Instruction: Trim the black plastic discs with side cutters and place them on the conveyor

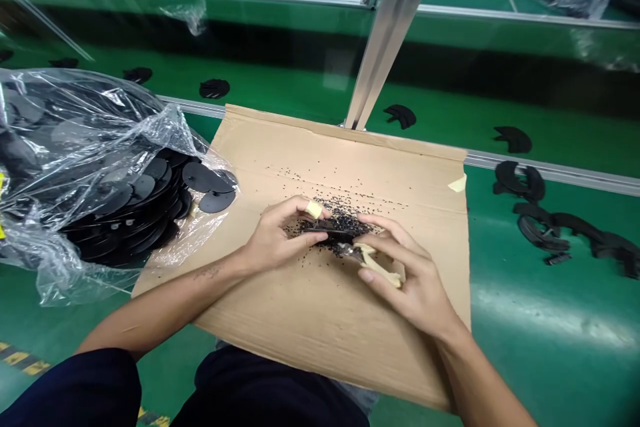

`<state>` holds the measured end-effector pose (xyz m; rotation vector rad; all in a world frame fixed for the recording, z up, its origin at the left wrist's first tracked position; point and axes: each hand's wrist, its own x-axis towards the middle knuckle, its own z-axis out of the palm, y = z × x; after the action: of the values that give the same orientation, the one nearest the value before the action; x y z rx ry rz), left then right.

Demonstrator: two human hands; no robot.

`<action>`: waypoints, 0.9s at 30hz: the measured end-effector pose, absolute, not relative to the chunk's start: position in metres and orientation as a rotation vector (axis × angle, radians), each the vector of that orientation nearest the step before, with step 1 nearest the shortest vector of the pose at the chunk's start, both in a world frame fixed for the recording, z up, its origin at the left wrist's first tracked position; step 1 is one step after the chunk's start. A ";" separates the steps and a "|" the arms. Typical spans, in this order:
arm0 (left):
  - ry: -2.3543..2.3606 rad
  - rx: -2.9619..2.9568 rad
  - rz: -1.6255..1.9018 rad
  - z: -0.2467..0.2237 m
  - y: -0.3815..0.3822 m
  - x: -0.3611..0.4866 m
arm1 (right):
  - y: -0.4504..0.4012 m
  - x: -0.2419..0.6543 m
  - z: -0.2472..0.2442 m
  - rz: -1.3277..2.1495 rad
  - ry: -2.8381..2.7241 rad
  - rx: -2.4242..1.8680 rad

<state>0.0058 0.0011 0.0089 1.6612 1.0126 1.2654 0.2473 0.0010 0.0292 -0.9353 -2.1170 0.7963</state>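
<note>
Over the middle of a cardboard sheet point(300, 320), my left hand point(280, 233) pinches the left end of a thin dark part point(330, 235) between thumb and fingers. Yellowish tape wraps one of its fingertips. My right hand point(405, 267) is curled at the part's right side, its fingertips touching or close to it. Pale yellow tape is around the right fingers, and a small shiny item point(350, 251) shows beside them, too unclear to name. Many tiny black pieces point(343, 208) lie scattered on the cardboard behind and under the hands.
A clear plastic bag point(90, 127) with black discs point(145, 187) spills onto the cardboard's left edge. Black curved parts point(537, 227) lie on the green surface at right; more sit on the green belt point(300, 80) behind. A metal post point(387, 33) rises behind the cardboard.
</note>
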 end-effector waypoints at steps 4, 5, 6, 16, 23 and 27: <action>1.001 1.796 1.208 0.005 0.000 0.007 | -0.004 0.241 0.021 0.490 -2.263 -0.815; 1.014 1.878 1.191 0.004 0.001 0.007 | -0.006 0.240 0.020 0.396 -2.304 -0.799; 1.014 1.963 1.176 0.002 0.002 0.006 | -0.007 0.240 0.020 0.330 -2.335 -0.781; 0.926 1.973 1.245 0.000 0.008 0.002 | -0.001 0.253 0.033 0.453 -2.079 -0.943; 0.834 1.969 1.233 0.003 0.007 0.002 | 0.005 0.255 0.024 0.305 -2.249 -0.902; 0.832 1.986 1.248 0.003 0.007 0.002 | 0.003 0.254 0.025 0.286 -2.231 -0.907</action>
<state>0.0024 0.0066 0.0035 1.9861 0.8325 1.2484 0.2540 0.0026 0.0254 -0.9073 -2.2310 0.2860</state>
